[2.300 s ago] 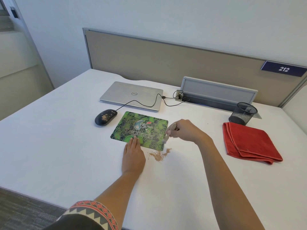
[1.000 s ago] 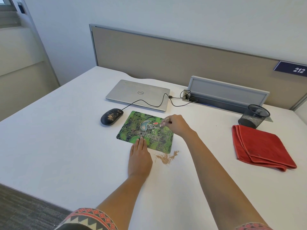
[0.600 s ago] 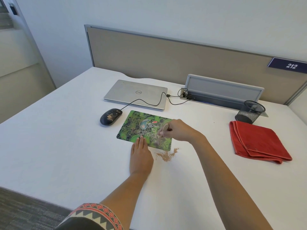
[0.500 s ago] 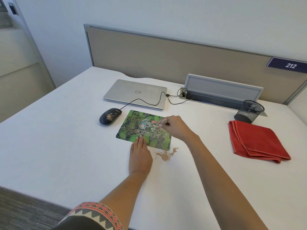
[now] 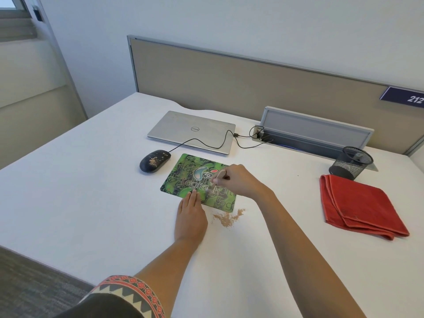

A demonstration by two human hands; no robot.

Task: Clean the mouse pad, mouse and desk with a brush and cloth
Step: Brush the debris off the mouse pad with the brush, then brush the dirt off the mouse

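Now the right hand (image 5: 238, 180) has swept the brush (image 5: 214, 182) lower on the mouse pad (image 5: 183, 180).

White table (image 5: 80, 203), bearing a closed laptop (image 5: 191, 130), black mouse (image 5: 154, 160), green mouse pad (image 5: 183, 175). Right side: folded red cloth (image 5: 360, 203), mesh cup (image 5: 351, 162). Brown crumbs (image 5: 227, 218) just beside the pad's near corner.

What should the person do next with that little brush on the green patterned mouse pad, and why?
Probably draw the small brush in the right hand toward the pad's near right corner. The brush tip sits mid-pad on the green patterned mouse pad, the left hand presses its near edge flat, and a pile of tan crumbs already lies on the white desk just past that corner.
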